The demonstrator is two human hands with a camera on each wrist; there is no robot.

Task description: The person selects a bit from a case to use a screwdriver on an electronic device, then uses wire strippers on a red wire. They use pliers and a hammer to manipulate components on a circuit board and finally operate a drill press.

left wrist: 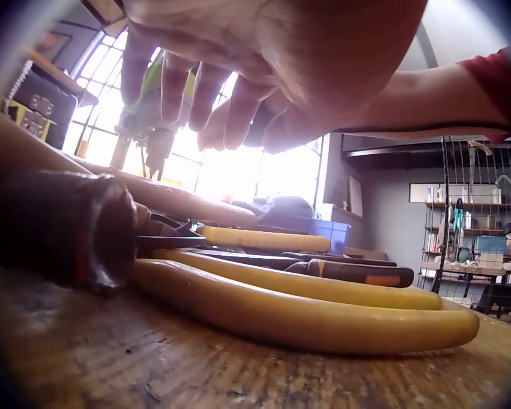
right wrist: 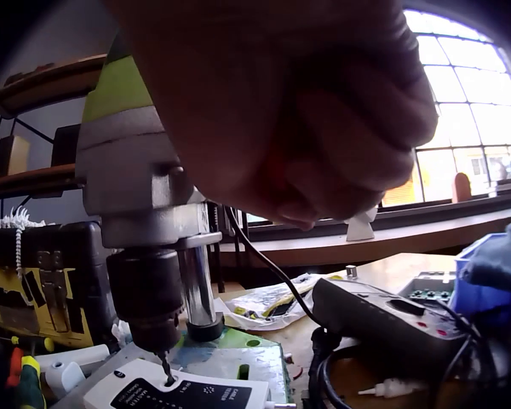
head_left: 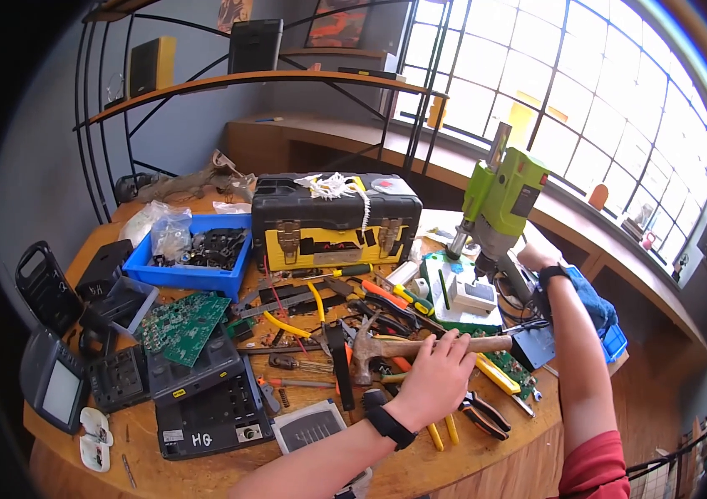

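My left hand (head_left: 436, 378) hangs over the tool pile with its fingers loosely extended. Below it lies a claw hammer (head_left: 486, 343) with a wooden handle. Yellow-handled pliers (left wrist: 315, 315) and a dark tool handle (left wrist: 51, 226) rest under the palm in the left wrist view. Beside the green drill press (head_left: 507, 195), my right hand (right wrist: 349, 136) has its fingers curled tightly round a lever, mostly hidden, with a patch of red inside the grip. The drill bit (right wrist: 167, 368) points down onto a white cable tester (right wrist: 238, 390) on the press base.
A black and yellow toolbox (head_left: 337, 220) stands behind the tools. Left of it are a blue bin (head_left: 241, 279) of parts and a green circuit board (head_left: 187, 324). A power strip (right wrist: 383, 319) with black cables sits right of the press. Orange-black pliers (head_left: 486, 416) lie in front.
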